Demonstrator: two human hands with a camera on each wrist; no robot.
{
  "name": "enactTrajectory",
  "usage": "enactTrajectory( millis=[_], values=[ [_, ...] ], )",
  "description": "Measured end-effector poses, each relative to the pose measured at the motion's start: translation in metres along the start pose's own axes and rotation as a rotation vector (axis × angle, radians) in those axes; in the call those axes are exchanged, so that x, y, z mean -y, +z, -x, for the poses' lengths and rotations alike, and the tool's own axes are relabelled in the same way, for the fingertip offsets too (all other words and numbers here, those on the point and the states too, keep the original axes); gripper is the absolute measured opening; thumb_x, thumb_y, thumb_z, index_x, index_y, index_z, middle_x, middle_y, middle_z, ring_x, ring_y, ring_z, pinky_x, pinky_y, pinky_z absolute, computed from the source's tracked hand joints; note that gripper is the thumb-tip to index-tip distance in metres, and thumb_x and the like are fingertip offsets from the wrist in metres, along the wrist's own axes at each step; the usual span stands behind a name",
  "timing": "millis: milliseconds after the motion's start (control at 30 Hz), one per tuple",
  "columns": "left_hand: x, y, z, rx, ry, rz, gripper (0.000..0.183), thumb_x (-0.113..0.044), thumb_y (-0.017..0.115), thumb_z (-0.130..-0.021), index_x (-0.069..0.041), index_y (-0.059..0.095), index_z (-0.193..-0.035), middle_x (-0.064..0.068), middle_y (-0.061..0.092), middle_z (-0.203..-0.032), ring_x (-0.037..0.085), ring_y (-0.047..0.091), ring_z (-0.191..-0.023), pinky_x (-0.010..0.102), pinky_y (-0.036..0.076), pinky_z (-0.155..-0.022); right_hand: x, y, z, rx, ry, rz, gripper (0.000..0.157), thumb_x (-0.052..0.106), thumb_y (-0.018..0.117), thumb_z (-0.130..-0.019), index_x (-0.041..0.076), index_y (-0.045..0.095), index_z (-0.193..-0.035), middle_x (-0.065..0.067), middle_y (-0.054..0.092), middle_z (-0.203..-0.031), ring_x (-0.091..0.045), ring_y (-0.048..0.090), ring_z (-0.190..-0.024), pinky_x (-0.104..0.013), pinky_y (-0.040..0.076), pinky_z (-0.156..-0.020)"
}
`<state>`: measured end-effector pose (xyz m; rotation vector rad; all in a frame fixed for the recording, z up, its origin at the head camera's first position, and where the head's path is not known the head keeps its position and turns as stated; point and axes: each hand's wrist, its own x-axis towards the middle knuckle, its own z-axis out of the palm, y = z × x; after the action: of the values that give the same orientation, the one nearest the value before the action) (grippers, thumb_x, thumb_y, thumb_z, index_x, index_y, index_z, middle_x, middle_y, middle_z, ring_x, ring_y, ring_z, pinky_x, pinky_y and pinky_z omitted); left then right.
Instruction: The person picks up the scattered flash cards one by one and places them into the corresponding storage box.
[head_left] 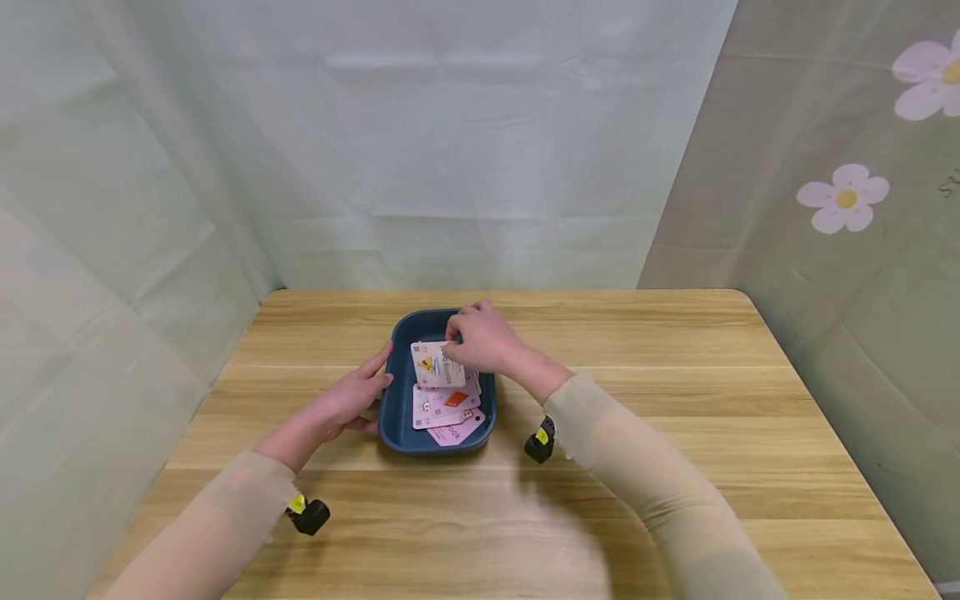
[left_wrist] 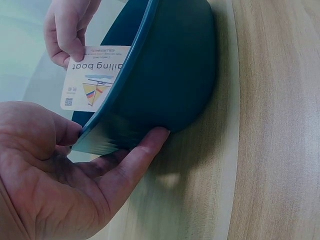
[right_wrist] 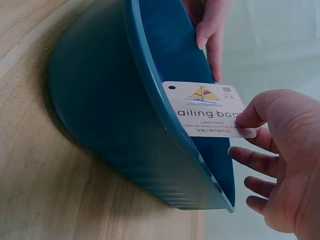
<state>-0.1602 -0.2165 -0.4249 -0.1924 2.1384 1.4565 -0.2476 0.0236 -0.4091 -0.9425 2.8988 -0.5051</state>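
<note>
A blue plastic basin (head_left: 397, 417) stands on the table with several picture cards (head_left: 448, 398) lying in it. My left hand (head_left: 354, 402) holds the basin's left side, its thumb at the rim and fingers against the outer wall. Between thumb and forefinger, my right hand (head_left: 487, 337) pinches the edge of a "sailing boat" card (right_wrist: 205, 110). That card has a sail picture and a punched hole, and is held tilted at the basin's opening. It partly covers the cards underneath, one with a red shape.
The basin rests on a wood-grain table (head_left: 660, 400) near its back edge. Pale curtains (head_left: 465, 150) hang behind and at both sides. Each wrist carries a small black camera (head_left: 538, 446).
</note>
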Motion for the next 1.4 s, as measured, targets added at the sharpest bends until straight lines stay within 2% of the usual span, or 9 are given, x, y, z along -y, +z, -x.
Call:
enactTrajectory(
  millis=[267,533,800,1067,1400],
  values=[
    [0.001,-0.001,0.000,0.002,0.004,0.005,0.065,-0.025,0.034,-0.112,-0.041,-0.002,-0.164,0.030,0.028,-0.158,0.036,0.062,-0.109,0.043,0.060,-0.071,0.001,0.004,-0.001,0.023,0.003,-0.028,0.016,0.036,0.066,-0.095,0.021,0.066,-0.088,0.002,0.062,-0.107,-0.026,0.043,-0.126,-0.040,0.040,-0.104],
    [0.000,0.000,-0.001,0.000,-0.003,-0.002,0.065,-0.026,0.034,-0.112,-0.041,-0.002,-0.164,0.030,0.025,-0.160,0.037,0.062,-0.110,0.043,0.061,-0.073,0.000,0.007,-0.002,0.040,0.004,-0.016,0.015,0.034,0.066,-0.095,0.020,0.067,-0.090,0.001,0.063,-0.108,-0.028,0.042,-0.131,-0.040,0.037,-0.111],
    [-0.001,-0.001,-0.001,0.001,0.003,0.001,0.065,-0.025,0.034,-0.112,-0.041,-0.002,-0.164,0.031,0.027,-0.159,0.037,0.062,-0.111,0.042,0.061,-0.071,-0.004,0.010,-0.005,0.038,0.012,0.047,0.014,0.033,0.066,-0.095,0.019,0.068,-0.093,0.001,0.064,-0.109,-0.027,0.041,-0.133,-0.040,0.036,-0.112],
    [-0.001,-0.001,-0.002,-0.002,0.004,0.010,0.065,-0.025,0.035,-0.112,-0.041,-0.001,-0.164,0.031,0.032,-0.156,0.035,0.064,-0.108,0.042,0.060,-0.071,-0.007,0.013,-0.008,0.021,0.015,0.162,0.013,0.031,0.066,-0.094,0.019,0.070,-0.099,0.001,0.065,-0.111,-0.028,0.041,-0.133,-0.042,0.032,-0.115],
    [-0.001,0.001,-0.002,-0.006,-0.014,0.002,0.064,-0.025,0.034,-0.112,-0.043,-0.002,-0.163,0.030,0.032,-0.156,0.034,0.063,-0.105,0.042,0.060,-0.071,-0.010,0.015,-0.007,-0.005,0.020,0.190,0.013,0.031,0.067,-0.095,0.020,0.070,-0.102,0.000,0.065,-0.113,-0.029,0.042,-0.132,-0.043,0.031,-0.115]
  ],
)
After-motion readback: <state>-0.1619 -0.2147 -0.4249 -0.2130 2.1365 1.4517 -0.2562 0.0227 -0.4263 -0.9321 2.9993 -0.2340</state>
